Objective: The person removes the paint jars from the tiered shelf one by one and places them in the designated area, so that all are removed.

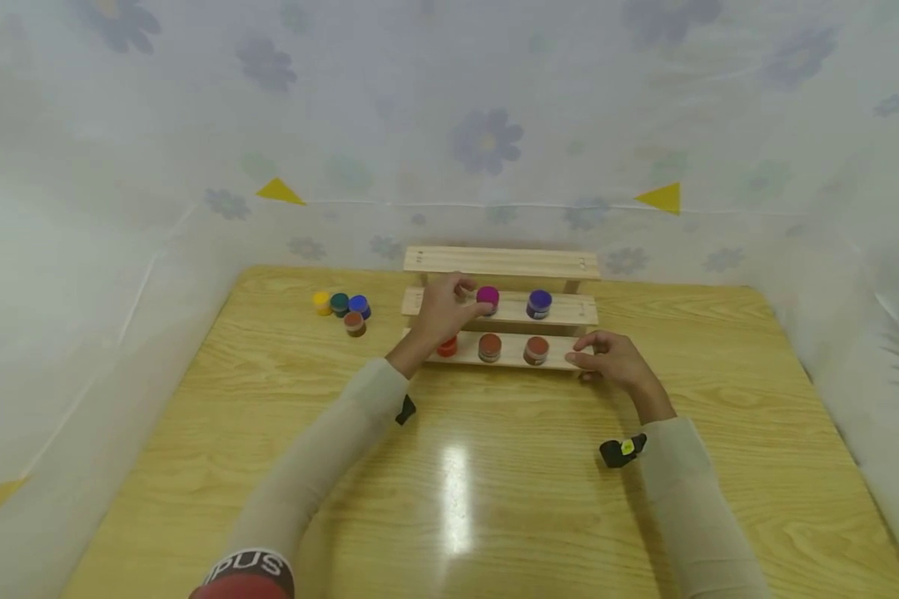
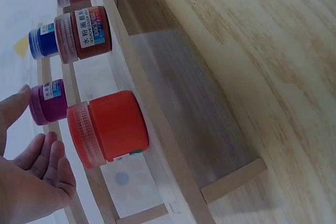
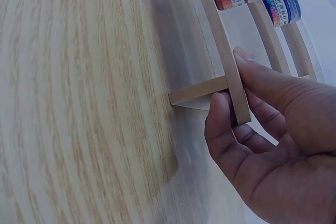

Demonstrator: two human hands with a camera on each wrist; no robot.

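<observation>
A three-tier wooden rack stands at the back of the table with small paint jars on its two lower shelves. My left hand is over the left of the middle shelf, thumb at the magenta jar, fingers loosely bent and apart from it. A red jar sits below that hand, partly hidden in the head view. My right hand pinches the right end of the bottom shelf between thumb and fingers. On that shelf are two brown jars; a violet-blue jar sits on the middle one.
Left of the rack, a yellow jar, a dark green jar, a blue jar and a brown jar stand grouped on the table. A flowered curtain hangs behind the table.
</observation>
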